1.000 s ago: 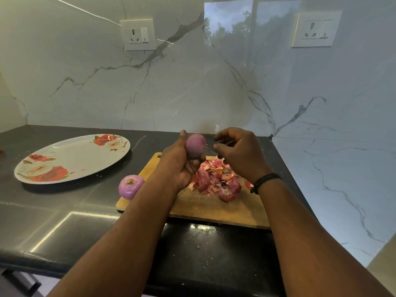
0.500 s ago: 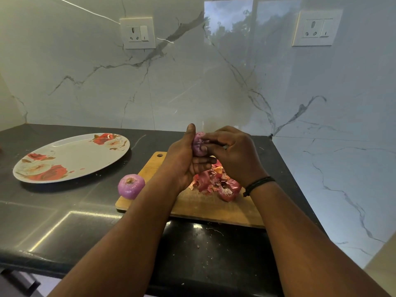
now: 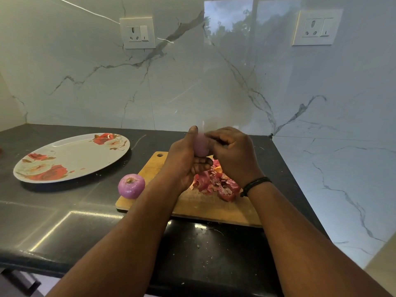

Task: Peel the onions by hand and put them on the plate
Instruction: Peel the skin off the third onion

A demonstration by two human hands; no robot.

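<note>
Head view: the left hand (image 3: 184, 159) grips a smooth, pale purple onion (image 3: 201, 145) above the wooden chopping board (image 3: 205, 207) while the right hand (image 3: 233, 155) pinches at its top. A second purple onion (image 3: 131, 186) waits on the dark counter (image 3: 64, 221); the floral oval plate (image 3: 70, 157), far left, holds none yet. Peeling looks nearly finished; plating remains.

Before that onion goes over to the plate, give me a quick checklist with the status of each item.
1. Left hand grips the held onion: ok.
2. Right hand at that onion, fingers curled: ok; pinching skin: cannot tell.
3. Held onion fully peeled: cannot tell, blurred and half hidden.
4. Plate bare, room to set it: ok.
5. Second onion on the plate: not ok, it sits by the cutting board.
6. Peels piled on the board: ok.
</note>
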